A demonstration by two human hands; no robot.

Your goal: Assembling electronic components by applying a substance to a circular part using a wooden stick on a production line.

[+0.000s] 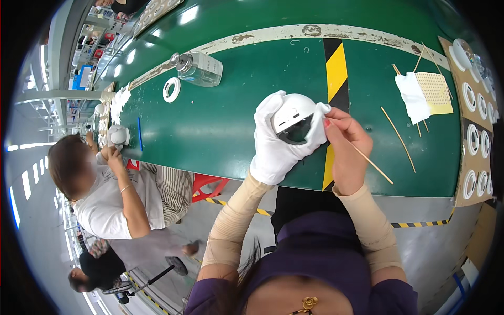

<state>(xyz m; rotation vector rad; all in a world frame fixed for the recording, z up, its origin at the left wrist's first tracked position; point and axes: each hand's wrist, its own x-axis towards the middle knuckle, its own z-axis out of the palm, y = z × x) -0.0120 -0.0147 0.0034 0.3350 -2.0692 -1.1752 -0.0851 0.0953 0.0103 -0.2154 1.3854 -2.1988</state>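
My left hand (273,155), in a white glove, is wrapped around a white round dome-shaped device (295,106). The device has a dark glossy window (296,131) and small dark slots, and is held just above the green table. My right hand (350,147) is bare and pinches a thin wooden stick (375,167); the stick's lower end points down to the right. Its fingertips touch white fabric at the device's right side. Whether that fabric is a glove finger or a separate cloth, I cannot tell.
A clear bottle with a metal top (202,68) stands beside a white ring (171,90). To the right lie a loose stick (399,139), a white cloth (411,97) and a yellow dotted pad (436,92). Cardboard trays (464,181) hold white rings. A co-worker (115,194) sits at left.
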